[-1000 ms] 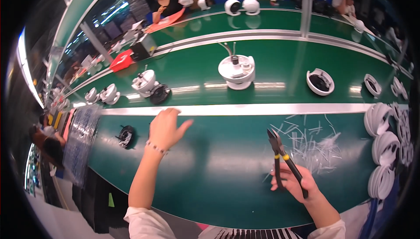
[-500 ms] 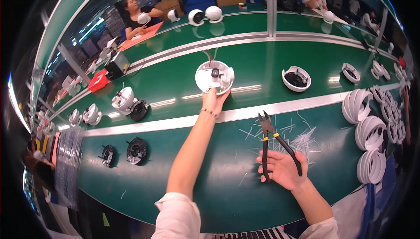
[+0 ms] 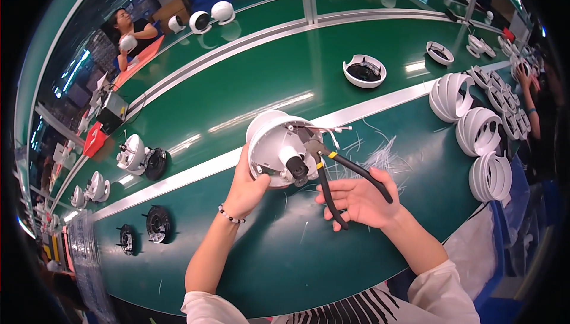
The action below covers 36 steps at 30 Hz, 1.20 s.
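Observation:
My left hand [image 3: 248,187] grips a white dome-shaped camera housing [image 3: 274,145] from below, tilted so its open inside faces me, with a small black lens module and thin wires showing. My right hand [image 3: 360,198] holds black-handled cutting pliers [image 3: 332,177], handles spread in my palm, jaws touching the wires at the housing's upper right. Both hands hover above the green belt [image 3: 285,253], near its front part. A pile of cut white cable-tie ends [image 3: 380,156] lies on the belt just right of the housing.
Stacks of white ring-shaped shells [image 3: 482,140] line the right side. A white housing base [image 3: 364,71] sits on the far belt. Black round parts [image 3: 158,224] and white camera units [image 3: 134,154] lie at left. A person [image 3: 127,27] works at the far left; another person's arm [image 3: 528,95] is at right.
My left hand reached out to the white housing on the far belt and brought it back toward me. The pliers in my right hand moved up to its wires.

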Each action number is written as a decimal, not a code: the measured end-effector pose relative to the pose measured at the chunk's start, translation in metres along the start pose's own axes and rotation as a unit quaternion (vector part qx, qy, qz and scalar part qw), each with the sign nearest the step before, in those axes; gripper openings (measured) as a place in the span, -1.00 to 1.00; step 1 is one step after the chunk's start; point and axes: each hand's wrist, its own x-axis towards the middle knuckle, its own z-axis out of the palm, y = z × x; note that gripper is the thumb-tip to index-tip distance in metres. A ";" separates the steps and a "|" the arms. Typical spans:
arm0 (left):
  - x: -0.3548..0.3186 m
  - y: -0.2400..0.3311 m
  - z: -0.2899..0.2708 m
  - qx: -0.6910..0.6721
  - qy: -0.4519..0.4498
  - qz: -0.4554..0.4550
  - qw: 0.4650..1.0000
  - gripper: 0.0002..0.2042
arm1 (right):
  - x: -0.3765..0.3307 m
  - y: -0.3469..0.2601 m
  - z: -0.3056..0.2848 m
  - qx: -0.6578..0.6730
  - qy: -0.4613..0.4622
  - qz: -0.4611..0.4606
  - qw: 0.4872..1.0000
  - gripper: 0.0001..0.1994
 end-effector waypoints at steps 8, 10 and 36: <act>0.003 -0.008 0.006 0.100 -0.015 0.050 0.994 -0.32 | -0.001 0.000 -0.002 0.079 -0.022 -0.011 0.997 -0.25; 0.004 -0.010 0.009 0.096 -0.009 0.050 0.994 -0.32 | -0.003 -0.001 0.000 0.079 -0.004 -0.012 0.997 -0.28; 0.122 -0.015 0.088 0.400 0.266 0.561 0.674 -0.39 | -0.068 -0.067 -0.035 -0.066 -0.132 -0.080 0.986 -0.20</act>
